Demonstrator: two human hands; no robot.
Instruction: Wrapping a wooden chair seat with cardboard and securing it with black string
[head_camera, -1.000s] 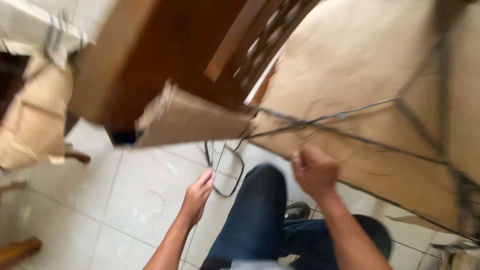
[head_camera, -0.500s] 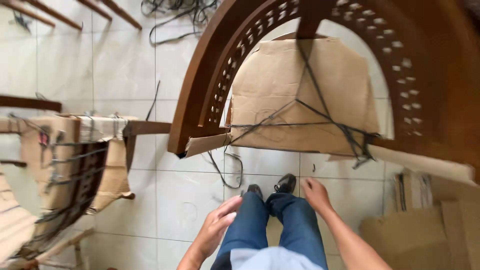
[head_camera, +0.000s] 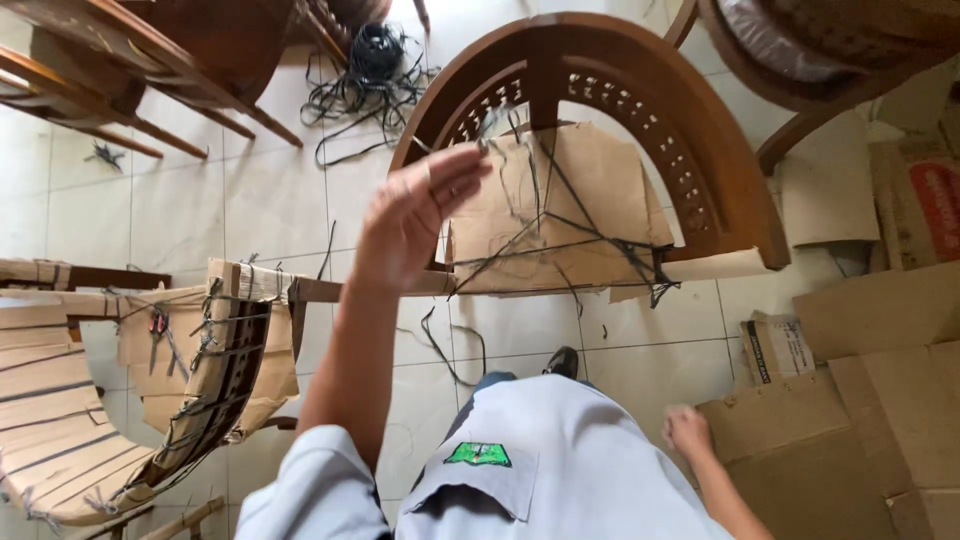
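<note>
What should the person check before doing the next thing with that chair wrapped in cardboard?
1. Left hand free: ok, raised open, holding nothing visible.
2. Right hand free: cannot tell, low and blurred beside the flat cardboard boxes.
3. Cardboard tied onto the chair: ok, black string crosses it.
4. String ends tidy: not ok, loose ends hang at the front right corner.
5. Floor safe for feet: not ok, loose string lies near the shoe.

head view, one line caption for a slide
Left hand raised before a cardboard-wrapped chair; right hand low by boxes.
</note>
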